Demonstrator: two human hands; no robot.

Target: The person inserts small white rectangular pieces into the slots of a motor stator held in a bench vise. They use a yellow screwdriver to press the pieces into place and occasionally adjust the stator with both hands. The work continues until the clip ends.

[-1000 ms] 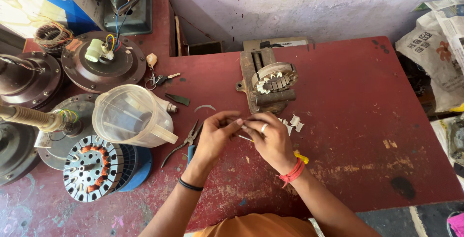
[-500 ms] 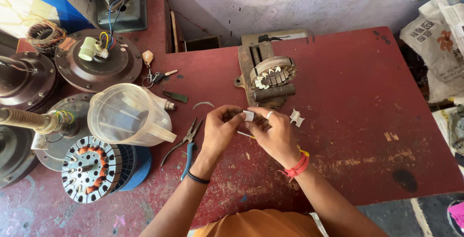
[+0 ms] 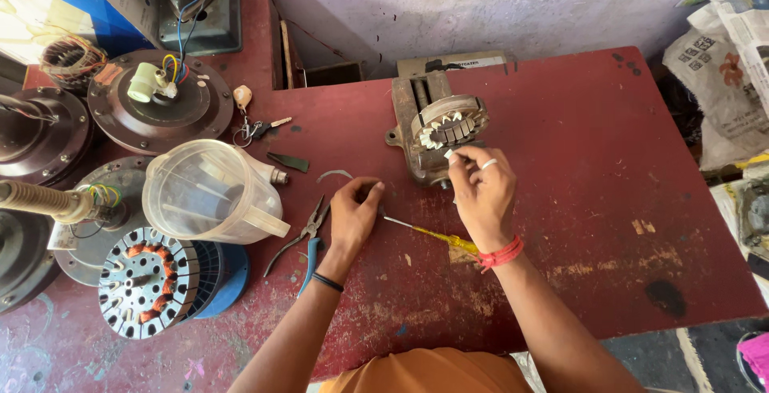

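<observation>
From the head camera, we look down on a scuffed, dark-red painted desk (image 3: 561,145) where a person works bare-handed. The right hand (image 3: 483,193), a ring on one finger and a red thread band at the wrist, has its fingertips pinched on a small white slip of insulating paper (image 3: 449,153), held right at the slotted grey metal motor stator (image 3: 448,123) that sits clamped in a worn cast-iron bench vise (image 3: 416,112), steady enough for the slots to face the worker. White paper slips already line several slots. The left hand (image 3: 355,213), with a black band on the wrist, rests loosely curled on the desk; we cannot tell whether it grips anything, though its fingers lie near the thin steel tip of a yellow-handled screwdriver (image 3: 428,234) that lies across the desk between both hands, within easy reach. Just left of that hand lie blue-handled pliers (image 3: 308,241). Farther left stand a clear plastic blender jar (image 3: 210,193) on its side, a copper-wound round fan stator (image 3: 148,281) and a brown domed ceiling-fan housing (image 3: 160,104) with coloured wires.
</observation>
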